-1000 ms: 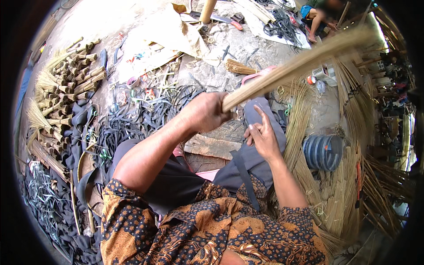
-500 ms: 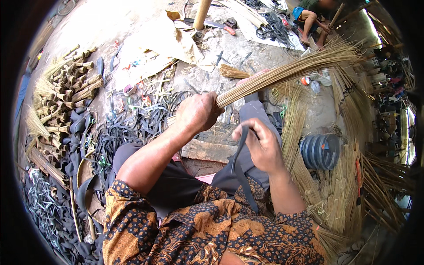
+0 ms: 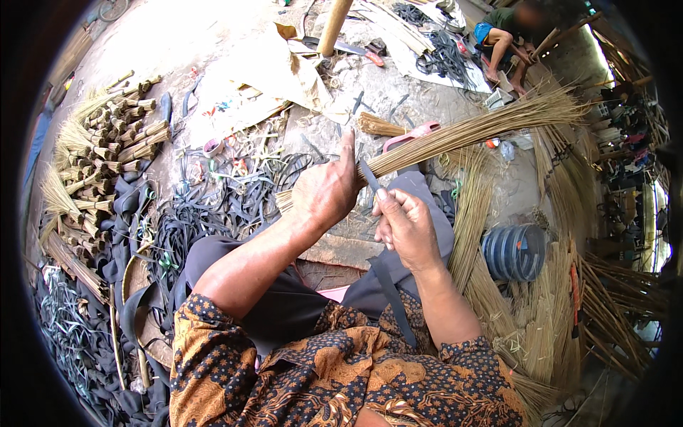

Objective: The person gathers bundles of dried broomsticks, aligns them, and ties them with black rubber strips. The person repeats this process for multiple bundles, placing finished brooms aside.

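Note:
A long bundle of thin tan broom sticks (image 3: 469, 136) slants across in front of me, its loose tips spreading to the upper right. My left hand (image 3: 326, 186) is wrapped round its thicker end, with the index finger raised. Cut stick ends show at the left of that fist. A dark rubber strip (image 3: 390, 290) runs from the bundle beside my left hand into my right hand (image 3: 409, 226), then hangs down over my shirt. Thumb and fingers of the right hand pinch the strip just below the bundle.
Finished stick bundles (image 3: 107, 153) are piled at the left, above heaped black rubber strips (image 3: 206, 220). Loose sticks (image 3: 473, 213) and a ribbed clear container (image 3: 514, 252) lie at my right. A knife (image 3: 356, 50) rests by a wooden post (image 3: 334, 28). Another person (image 3: 501, 43) sits far right.
My right hand has moved up and left to the bundle, bringing the strip against it. My left index finger has lifted, and the bundle's tip end has dipped slightly.

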Demonstrator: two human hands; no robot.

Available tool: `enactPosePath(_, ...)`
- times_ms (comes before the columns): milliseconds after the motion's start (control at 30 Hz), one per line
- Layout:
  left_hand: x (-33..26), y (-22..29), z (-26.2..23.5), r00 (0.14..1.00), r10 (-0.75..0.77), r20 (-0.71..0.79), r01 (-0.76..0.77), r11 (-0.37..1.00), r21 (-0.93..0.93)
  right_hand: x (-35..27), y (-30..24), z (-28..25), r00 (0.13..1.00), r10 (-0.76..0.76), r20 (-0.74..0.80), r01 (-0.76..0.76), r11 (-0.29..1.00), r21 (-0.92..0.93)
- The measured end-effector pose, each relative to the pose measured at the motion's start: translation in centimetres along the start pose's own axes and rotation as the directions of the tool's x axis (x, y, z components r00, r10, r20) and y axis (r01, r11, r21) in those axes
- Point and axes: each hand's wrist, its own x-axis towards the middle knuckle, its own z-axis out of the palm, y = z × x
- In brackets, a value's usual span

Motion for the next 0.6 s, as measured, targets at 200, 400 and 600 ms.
enactPosePath(200,-0.2,-0.2,-0.1,0.995,0.090,-0.034,-0.091,0.996,-0.013,-0.2,-0.5,-0.3,0.999,0.048,0.017,-0.050,0.990,0.130)
enactPosePath(400,-0.3,-0.2,-0.5,0.997,0.071,0.034,-0.070,0.997,-0.041,-1.0,0.0,-0.6,0.995,0.098,0.031,-0.102,0.981,0.164)
enactPosePath(600,0.2,-0.6,-2.5,0.989,0.078,0.128,-0.047,0.972,-0.228,-3.0,2.8,-2.7,0.955,-0.287,0.071,0.288,0.851,-0.440)
